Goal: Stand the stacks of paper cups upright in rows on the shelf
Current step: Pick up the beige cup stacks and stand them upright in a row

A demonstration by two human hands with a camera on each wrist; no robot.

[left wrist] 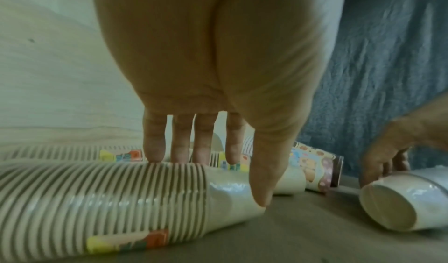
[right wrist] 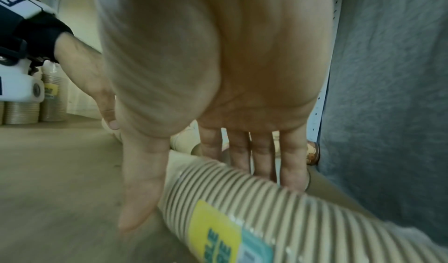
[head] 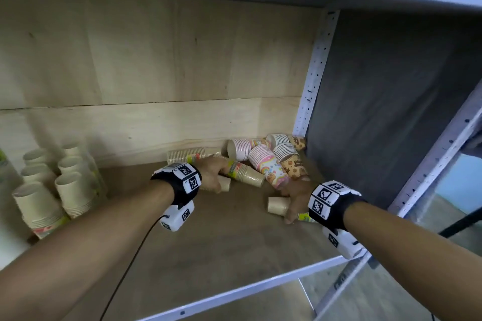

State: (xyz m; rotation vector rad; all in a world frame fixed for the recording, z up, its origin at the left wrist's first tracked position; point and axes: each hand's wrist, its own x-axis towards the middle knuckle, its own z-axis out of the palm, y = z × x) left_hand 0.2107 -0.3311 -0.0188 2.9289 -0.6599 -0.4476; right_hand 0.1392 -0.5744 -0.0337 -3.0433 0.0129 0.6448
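Two beige cup stacks lie on their sides on the wooden shelf (head: 208, 247). My left hand (head: 212, 177) (left wrist: 223, 179) grips one lying stack (head: 224, 184) (left wrist: 97, 200), fingers over its far side and thumb on the near side by the bottom cup. My right hand (head: 292, 200) (right wrist: 198, 200) holds the other lying stack (head: 277, 206) (right wrist: 303, 219) (left wrist: 400, 200) the same way, close to the right wall. Several upright beige stacks (head: 65, 185) stand in rows at the far left.
More stacks lie jumbled in the back right corner: a beige one (head: 190, 155), another beige one (head: 247, 176), a pink rainbow one (head: 266, 164), a brown cookie-print one (head: 289, 159). A grey cloth wall (head: 391, 112) closes the right side. Another shelf runs overhead.
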